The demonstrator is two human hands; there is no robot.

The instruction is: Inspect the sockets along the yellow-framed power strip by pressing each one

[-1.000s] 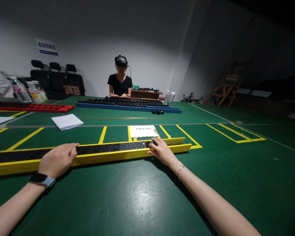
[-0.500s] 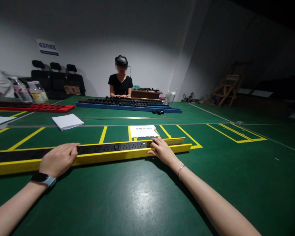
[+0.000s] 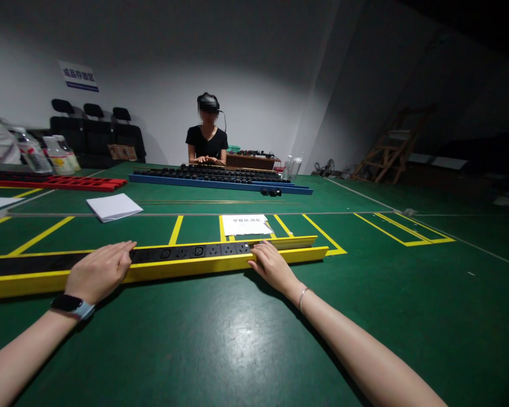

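A long yellow rail (image 3: 190,267) lies across the green table (image 3: 246,339), with a row of black socket modules (image 3: 182,252) inside its channel. My left hand (image 3: 102,270), with a watch at the wrist, is wrapped over the rail and modules left of centre. Near the right end my right hand (image 3: 271,264) grips the rail's front wall, thumb in front and fingers over the channel at the last module. What its fingertips touch inside is hidden. Beyond them the channel holds no modules.
Behind the rail are a printed sheet (image 3: 245,224) and a folded white paper (image 3: 114,207). Farther back lie blue rails (image 3: 220,185), red rails (image 3: 68,182) and bottles (image 3: 59,155). A person (image 3: 207,141) sits opposite; a light sleeve shows far left.
My right hand has slid slightly left along the rail, near the last module. The view has shifted a little. The person opposite has raised their hands slightly.
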